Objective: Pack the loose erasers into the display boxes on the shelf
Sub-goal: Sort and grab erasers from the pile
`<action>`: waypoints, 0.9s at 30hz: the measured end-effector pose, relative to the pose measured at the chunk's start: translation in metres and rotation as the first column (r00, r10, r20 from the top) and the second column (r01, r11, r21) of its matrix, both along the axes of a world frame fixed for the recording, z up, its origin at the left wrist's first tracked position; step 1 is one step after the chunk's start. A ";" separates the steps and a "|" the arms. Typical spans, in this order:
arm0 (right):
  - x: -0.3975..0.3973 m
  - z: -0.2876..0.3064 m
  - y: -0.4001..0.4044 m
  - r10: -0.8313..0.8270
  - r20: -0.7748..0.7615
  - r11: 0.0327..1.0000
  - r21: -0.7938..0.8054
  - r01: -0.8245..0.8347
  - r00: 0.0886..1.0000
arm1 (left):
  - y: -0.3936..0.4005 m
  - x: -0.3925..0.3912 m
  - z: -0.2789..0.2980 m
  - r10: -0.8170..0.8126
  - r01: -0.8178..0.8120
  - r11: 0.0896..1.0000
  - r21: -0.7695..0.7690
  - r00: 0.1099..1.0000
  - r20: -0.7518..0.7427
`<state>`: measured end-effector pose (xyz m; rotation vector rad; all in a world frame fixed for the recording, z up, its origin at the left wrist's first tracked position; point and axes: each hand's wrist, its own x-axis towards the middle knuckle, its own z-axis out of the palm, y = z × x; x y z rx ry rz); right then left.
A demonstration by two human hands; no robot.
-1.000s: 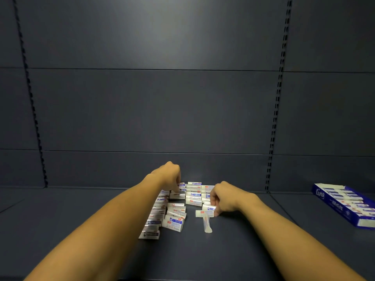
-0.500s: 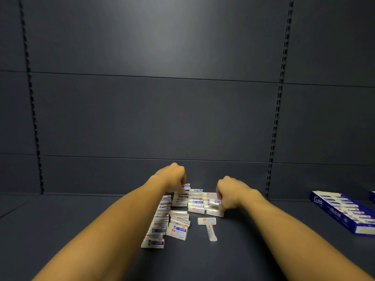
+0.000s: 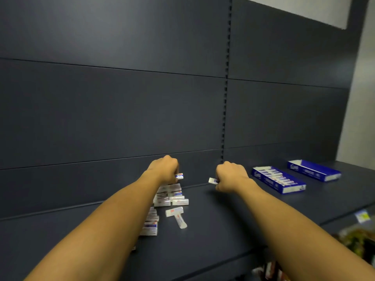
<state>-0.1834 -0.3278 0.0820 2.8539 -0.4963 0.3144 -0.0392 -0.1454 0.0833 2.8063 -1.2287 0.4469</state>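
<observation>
Left hand (image 3: 165, 169): bare; no ring or glove
Right hand (image 3: 230, 176): bare; no watch
Forearms: bare; no sleeves in view

Both hands (image 3: 165, 169) now raised, each with an eraser (image 3: 179, 176)

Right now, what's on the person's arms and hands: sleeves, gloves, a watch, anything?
Nothing that shows. Both forearms are bare along the whole stretch in view, with no sleeve edge visible. The left hand and right hand wear no gloves, and neither wrist shows a watch, band or marking. Rings cannot be ruled out, since the fingers are mostly hidden from the head camera.
</observation>
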 end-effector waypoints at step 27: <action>-0.165 -0.007 -0.177 -0.121 0.081 0.989 0.091 0.113 0.989 | -0.183 -0.139 0.002 -0.054 0.054 0.998 -0.038 0.998 -0.012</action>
